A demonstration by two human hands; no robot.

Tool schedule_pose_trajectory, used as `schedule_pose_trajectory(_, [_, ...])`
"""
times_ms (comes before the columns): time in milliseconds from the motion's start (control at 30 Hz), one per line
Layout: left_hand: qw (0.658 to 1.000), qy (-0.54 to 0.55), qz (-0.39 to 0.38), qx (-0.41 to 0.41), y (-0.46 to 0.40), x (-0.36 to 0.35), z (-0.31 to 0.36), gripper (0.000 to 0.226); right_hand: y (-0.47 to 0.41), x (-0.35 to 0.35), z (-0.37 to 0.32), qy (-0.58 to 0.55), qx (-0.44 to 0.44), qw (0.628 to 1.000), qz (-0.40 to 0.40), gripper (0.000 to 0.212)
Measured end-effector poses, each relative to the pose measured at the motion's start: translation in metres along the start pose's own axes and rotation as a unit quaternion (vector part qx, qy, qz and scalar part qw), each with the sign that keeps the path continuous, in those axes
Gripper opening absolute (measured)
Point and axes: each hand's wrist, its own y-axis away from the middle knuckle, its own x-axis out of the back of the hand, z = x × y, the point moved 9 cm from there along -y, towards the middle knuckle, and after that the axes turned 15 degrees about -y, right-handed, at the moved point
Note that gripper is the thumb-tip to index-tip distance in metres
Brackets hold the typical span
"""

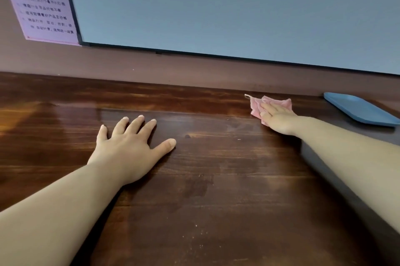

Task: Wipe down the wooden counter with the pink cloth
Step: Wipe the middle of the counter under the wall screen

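The dark wooden counter [216, 179] fills the lower half of the view. A small crumpled pink cloth [257, 104] lies on it near the back wall, right of centre. My right hand [278, 117] presses flat on the cloth with straight fingers, covering its near part. My left hand [129, 143] rests palm down on the bare wood left of centre, fingers spread, holding nothing.
A blue tray [359, 110] lies on the counter at the far right, close to the cloth. A large blank screen [238, 5] hangs on the wall just behind the counter. A pink printed notice [41, 1] is stuck at the upper left.
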Motion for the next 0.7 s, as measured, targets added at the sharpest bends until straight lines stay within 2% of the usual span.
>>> schedule_pose_trajectory(133, [1.0,-0.005,0.005,-0.002,-0.004,-0.003,0.0,0.101,0.013,-0.007,0.001,-0.006,0.059,0.998,-0.027,0.06])
schedule_pose_trajectory(333, [1.0,0.0,-0.003,-0.001,0.001,0.0,0.002,0.1,0.004,0.003,-0.021,0.02,-0.019,0.999,0.022,0.056])
schedule_pose_trajectory(467, [1.0,-0.005,-0.003,-0.004,-0.002,-0.002,0.001,0.101,0.03,-0.016,-0.024,0.002,0.064,0.997,-0.033,0.056])
schedule_pose_trajectory(567, [1.0,-0.006,0.003,-0.001,-0.005,-0.002,-0.001,0.102,0.027,-0.015,-0.025,-0.003,0.064,0.997,-0.043,0.056])
schedule_pose_trajectory(700, [1.0,-0.004,0.005,-0.001,0.001,0.002,0.001,0.1,0.009,-0.008,-0.042,-0.002,0.027,1.0,0.013,0.056])
